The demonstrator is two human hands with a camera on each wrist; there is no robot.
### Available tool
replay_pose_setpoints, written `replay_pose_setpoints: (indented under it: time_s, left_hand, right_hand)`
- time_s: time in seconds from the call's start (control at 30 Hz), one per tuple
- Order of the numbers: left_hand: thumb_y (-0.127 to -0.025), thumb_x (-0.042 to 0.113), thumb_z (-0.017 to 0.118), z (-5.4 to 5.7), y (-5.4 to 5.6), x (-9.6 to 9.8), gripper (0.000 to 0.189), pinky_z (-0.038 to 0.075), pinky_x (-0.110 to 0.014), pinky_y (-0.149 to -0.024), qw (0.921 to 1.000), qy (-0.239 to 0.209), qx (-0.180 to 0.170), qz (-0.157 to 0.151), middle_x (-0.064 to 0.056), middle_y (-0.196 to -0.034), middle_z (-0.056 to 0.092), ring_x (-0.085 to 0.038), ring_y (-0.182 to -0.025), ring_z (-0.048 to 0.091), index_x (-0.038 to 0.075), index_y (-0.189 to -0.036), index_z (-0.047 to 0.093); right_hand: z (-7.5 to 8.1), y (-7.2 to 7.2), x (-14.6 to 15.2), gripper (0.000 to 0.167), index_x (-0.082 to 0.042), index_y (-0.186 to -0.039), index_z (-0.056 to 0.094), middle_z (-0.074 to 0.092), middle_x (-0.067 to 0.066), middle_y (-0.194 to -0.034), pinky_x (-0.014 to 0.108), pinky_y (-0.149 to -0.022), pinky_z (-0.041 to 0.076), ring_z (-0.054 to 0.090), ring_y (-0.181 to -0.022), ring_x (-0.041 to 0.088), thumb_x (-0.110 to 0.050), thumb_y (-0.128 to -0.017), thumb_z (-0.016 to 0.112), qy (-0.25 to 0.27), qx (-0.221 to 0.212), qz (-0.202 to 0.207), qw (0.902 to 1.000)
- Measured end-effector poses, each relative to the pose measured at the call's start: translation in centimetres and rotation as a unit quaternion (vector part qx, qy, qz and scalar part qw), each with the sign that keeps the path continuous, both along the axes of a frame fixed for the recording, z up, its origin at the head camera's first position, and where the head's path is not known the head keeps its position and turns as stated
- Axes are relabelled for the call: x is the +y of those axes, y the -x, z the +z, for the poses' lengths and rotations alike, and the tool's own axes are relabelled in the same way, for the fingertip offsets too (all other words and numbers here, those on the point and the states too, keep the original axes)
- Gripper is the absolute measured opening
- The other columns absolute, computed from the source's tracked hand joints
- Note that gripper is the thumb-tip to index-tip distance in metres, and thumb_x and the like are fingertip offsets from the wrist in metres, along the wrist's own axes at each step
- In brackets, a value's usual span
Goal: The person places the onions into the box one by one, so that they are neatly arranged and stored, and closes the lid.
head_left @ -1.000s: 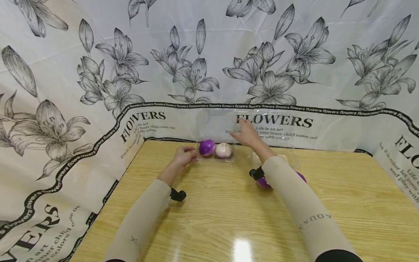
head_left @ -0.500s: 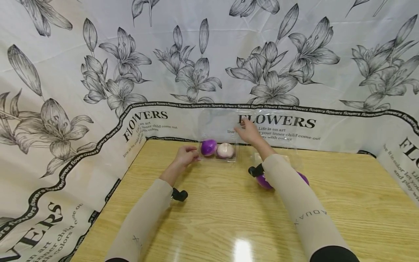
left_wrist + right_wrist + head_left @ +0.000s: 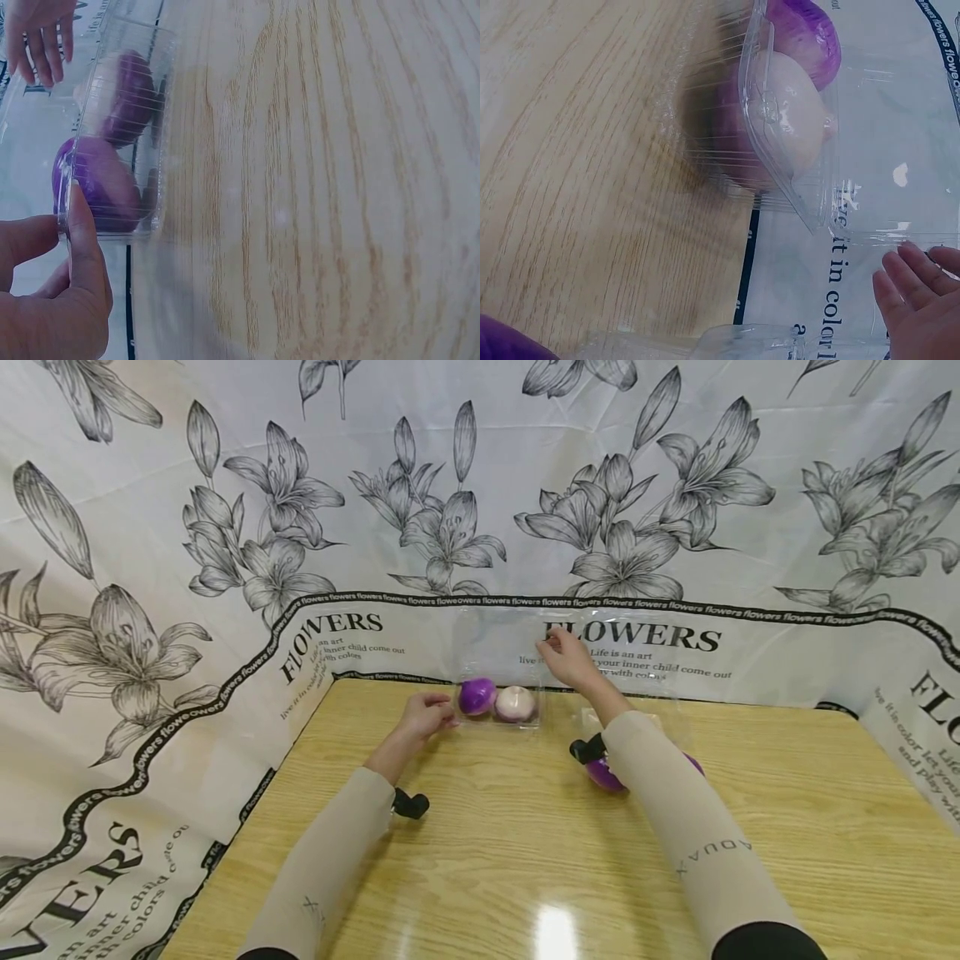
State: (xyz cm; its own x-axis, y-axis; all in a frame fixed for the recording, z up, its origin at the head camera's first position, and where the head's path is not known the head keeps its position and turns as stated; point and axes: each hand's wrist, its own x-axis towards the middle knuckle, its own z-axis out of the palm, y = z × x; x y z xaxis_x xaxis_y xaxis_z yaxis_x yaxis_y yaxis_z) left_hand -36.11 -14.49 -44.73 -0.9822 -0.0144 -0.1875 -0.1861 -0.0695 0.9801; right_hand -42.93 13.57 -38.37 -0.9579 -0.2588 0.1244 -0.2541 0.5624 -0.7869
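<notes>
My left hand [image 3: 56,300] pinches the near left rim of a clear plastic clamshell box [image 3: 154,191] between thumb and fingers. In the box a glossy purple onion [image 3: 477,697] lies beside a round bulb [image 3: 515,703], pale on top and purple below. The box's transparent lid [image 3: 896,135] stands raised behind them against the cloth. My right hand [image 3: 567,660] is at the right edge of that lid, fingers extended in the right wrist view [image 3: 922,300], fingertips right at the edge.
A second clear clamshell box [image 3: 742,341] stands to the right, partly behind my right forearm. Purple round things [image 3: 603,774] lie near it, mostly covered by the sleeve. Flower-printed cloth [image 3: 420,643] rises along the back of the wooden table [image 3: 480,860].
The fingers of my right hand have drawn closer together at the lid's edge. My left hand keeps its pinch on the box rim, and the box stays in place.
</notes>
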Motion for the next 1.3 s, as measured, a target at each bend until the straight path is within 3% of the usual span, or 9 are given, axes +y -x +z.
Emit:
replay_pose_setpoints:
  time_s: [0.4,0.8,1.17,1.3]
  left_hand:
    - [-0.097,-0.013,0.055,0.1,-0.2,0.1,0.043,0.065,-0.025,-0.083,1.0,-0.002,-0.005,0.0,-0.022,-0.118,0.053,-0.019,-0.08,0.066,-0.014,-0.139,0.048]
    - [-0.096,-0.013,0.055,0.1,-0.2,0.1,0.044,0.065,-0.024,-0.081,1.0,-0.002,-0.002,0.001,-0.018,-0.114,0.053,-0.018,-0.079,0.065,-0.015,-0.14,0.048]
    - [-0.097,-0.012,0.055,0.1,-0.3,0.1,0.046,0.065,-0.023,-0.08,0.9999,0.005,0.0,-0.01,-0.028,-0.126,0.054,-0.016,-0.079,0.064,-0.015,-0.142,0.046]
    - [-0.097,-0.012,0.055,0.2,-0.3,0.2,0.046,0.065,-0.022,-0.079,1.0,0.005,0.001,-0.005,-0.026,-0.124,0.054,-0.016,-0.078,0.064,-0.015,-0.142,0.046]
  right_hand:
    - [0.2,-0.9,0.5,0.053,0.001,-0.153,0.038,0.043,0.023,-0.152,0.057,-0.12,0.038,0.039,-0.143,0.04,-0.033,-0.112,0.038,-0.002,-0.004,-0.007,1.0]
    - [0.7,-1.8,1.1,0.056,0.001,-0.149,0.046,0.053,0.023,-0.143,0.058,-0.115,0.044,0.048,-0.134,0.04,-0.039,-0.113,0.028,-0.008,0.007,0.0,0.9999]
    - [0.8,-2.5,1.5,0.059,0.004,-0.14,0.055,0.057,0.023,-0.139,0.055,-0.113,0.047,0.05,-0.132,0.04,-0.043,-0.113,0.031,0.025,-0.025,-0.007,0.9993]
    - [0.9,-2.8,1.6,0.063,0.006,-0.14,0.055,0.056,0.024,-0.14,0.052,-0.114,0.048,0.05,-0.134,0.04,-0.045,-0.112,0.03,0.037,-0.026,0.0,0.999]
